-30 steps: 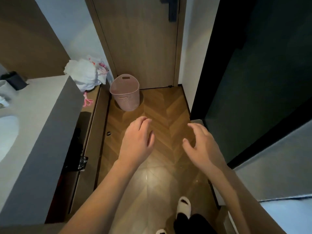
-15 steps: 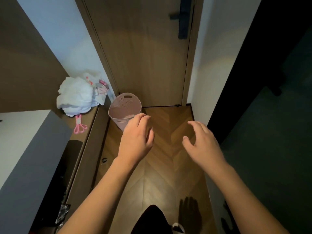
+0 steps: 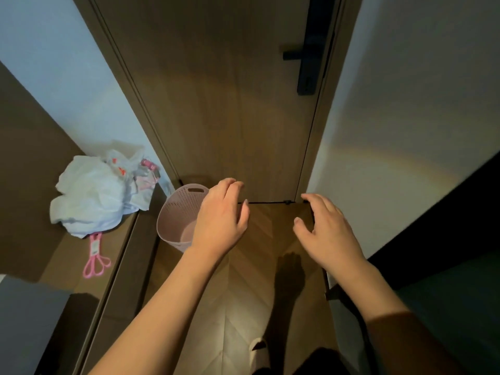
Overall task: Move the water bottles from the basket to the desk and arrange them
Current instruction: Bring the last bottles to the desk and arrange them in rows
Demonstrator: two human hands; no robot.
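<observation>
Head view: left hand and right hand are extended forward, palms down, fingers loosely curved, grasping nothing. Pink basket stands on the wood floor at the corner beside the door; the left hand overlaps its right side in view, contact not determinable. Its visible interior shows no bottles. White bag and pink scissors lie on the ledge at left.

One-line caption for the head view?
Both empty hands, left hand and right hand, reach toward a pink basket by the closed door.
</observation>
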